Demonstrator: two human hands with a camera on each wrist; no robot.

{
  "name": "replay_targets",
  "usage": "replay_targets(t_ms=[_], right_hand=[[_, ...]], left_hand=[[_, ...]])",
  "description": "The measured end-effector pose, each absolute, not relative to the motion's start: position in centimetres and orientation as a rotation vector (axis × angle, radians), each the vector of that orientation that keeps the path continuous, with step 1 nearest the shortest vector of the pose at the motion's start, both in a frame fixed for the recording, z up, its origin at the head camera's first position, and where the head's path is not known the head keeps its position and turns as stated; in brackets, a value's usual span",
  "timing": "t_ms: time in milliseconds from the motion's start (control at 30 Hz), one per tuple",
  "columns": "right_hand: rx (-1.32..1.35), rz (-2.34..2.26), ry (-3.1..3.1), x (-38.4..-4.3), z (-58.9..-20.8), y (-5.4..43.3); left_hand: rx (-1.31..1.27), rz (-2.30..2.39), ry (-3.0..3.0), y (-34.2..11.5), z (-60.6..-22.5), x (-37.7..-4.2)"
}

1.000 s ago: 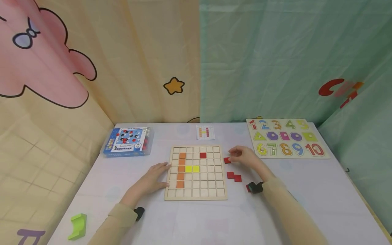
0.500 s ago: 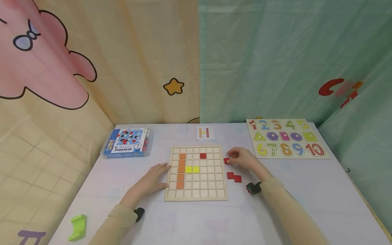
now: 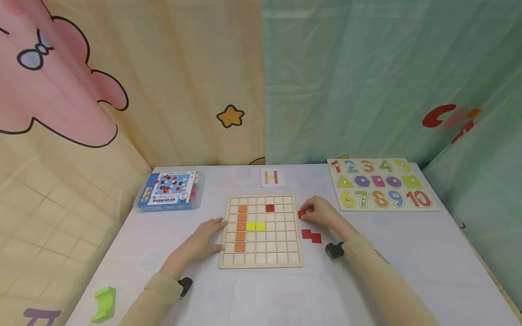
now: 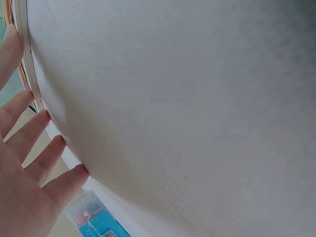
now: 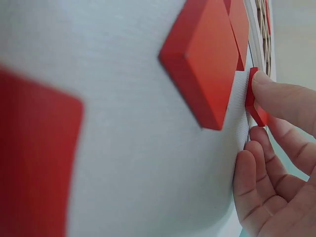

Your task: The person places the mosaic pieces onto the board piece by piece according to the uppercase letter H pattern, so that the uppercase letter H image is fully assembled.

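While flat beside the grid board (image 3: 261,231), left hand (image 3: 202,240) lies relaxed.
Right hand (image 3: 324,213) pinching red tile (image 3: 301,214), square, no long axis, lying nearly flat.

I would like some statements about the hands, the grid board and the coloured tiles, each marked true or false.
1. The right hand pinches a red tile beside the grid board. True.
2. The left hand holds a yellow tile. False: it rests flat on the table, its fingers against the board's left edge, holding nothing.
3. Two yellow tiles sit side by side in the board. True.
4. Three red tiles are already in the board. False: only one red tile in the board shows.
5. Two loose red tiles lie on the table right of the board. True.
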State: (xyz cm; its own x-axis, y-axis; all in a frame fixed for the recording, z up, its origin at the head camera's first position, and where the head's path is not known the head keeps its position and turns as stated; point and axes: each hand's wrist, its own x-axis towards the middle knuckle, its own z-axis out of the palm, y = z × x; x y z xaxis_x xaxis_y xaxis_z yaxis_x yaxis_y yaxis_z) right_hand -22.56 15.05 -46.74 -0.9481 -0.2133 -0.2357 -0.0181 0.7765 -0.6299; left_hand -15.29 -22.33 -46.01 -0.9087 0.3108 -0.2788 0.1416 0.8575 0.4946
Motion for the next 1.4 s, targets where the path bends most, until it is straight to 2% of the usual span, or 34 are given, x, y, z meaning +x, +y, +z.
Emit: replay_targets(t_ms=[300, 667, 1067, 1400], right_hand=[[-0.059, -0.993, 2.618, -22.3, -46.8, 15.4], [-0.051, -1.163, 2.564, -22.5, -46.6, 15.7], [-0.117, -1.256, 2.545, -22.6, -45.1, 10.5], [-0.167, -1.234, 2.516, -22.9, -45.7, 6.9]], left_hand=[[0.327, 0.681, 2.683, -22.3, -46.2, -15.3], [0.349, 0.679, 2.686, -22.4, -46.1, -15.3], [0.361, 0.671, 2.688, -22.5, -46.4, -15.4], [0.372, 0.681, 2.683, -22.5, -46.2, -15.4]])
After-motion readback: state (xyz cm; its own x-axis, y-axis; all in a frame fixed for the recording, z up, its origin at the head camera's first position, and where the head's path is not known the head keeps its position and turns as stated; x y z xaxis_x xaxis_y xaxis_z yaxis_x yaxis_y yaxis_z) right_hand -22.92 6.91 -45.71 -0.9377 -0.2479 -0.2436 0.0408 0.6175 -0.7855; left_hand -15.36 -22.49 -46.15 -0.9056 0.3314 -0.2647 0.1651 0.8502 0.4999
